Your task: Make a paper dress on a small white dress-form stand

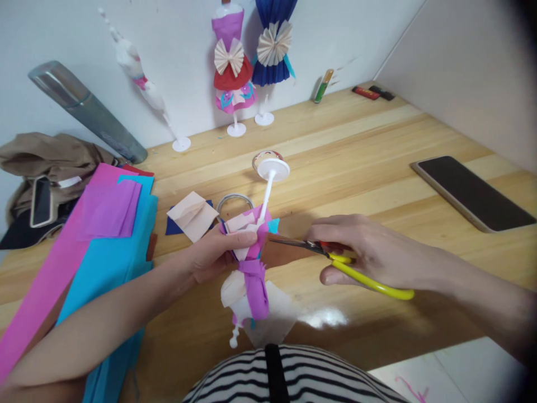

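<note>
My left hand (222,246) is closed around a small doll-size dress form (255,291), held upside down with its white round base (272,169) pointing away from me. Purple, pink and cream crepe paper wraps the form, and a bit of turquoise paper (273,225) sticks out beside my fingers. My right hand (356,246) grips scissors (373,282) with yellow handles. Their blades point left, with the tips close to the turquoise bit; whether they touch it I cannot tell. A cream paper piece (272,313) lies under the form.
Pink (50,274) and turquoise crepe paper strips (104,268) lie at left, near a cap (25,229) and spray can (92,112). A tape roll (235,198) and cream square (193,215) sit mid-table. Two dressed forms (232,61) stand behind; a phone (474,193) lies right.
</note>
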Available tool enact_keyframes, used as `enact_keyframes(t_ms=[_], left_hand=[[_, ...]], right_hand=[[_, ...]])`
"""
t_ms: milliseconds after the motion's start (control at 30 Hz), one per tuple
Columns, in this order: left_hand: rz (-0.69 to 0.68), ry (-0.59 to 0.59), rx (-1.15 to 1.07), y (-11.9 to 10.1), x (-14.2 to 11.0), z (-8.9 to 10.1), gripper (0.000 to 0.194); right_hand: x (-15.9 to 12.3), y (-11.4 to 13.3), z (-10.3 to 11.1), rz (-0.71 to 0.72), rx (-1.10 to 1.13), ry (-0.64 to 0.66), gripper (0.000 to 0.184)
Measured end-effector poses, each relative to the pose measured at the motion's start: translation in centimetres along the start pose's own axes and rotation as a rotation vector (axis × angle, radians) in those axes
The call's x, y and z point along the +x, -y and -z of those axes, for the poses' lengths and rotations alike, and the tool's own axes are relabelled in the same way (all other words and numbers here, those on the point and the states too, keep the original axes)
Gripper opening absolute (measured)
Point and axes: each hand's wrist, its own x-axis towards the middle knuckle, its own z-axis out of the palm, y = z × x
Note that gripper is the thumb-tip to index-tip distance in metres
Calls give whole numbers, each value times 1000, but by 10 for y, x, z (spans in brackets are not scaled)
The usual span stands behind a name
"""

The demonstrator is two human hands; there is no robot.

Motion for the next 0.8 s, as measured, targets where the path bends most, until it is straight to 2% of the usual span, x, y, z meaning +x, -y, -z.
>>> enact_keyframes(t_ms=[167, 400, 567, 800], left_hand=[[7, 1, -8, -1, -1, -2, 23], [-6, 40, 27, 0, -1, 0, 19], [5, 10, 28, -1, -1, -2, 24], [9, 2, 77, -3, -3, -3, 20]], right_hand=[[-1, -4, -1, -20, 18, 17, 53], [-1, -9, -3, 27, 32, -19, 55], [-1, -9, -2, 43, 30, -32, 56], [-2, -14, -5, 46, -12, -48, 56]])
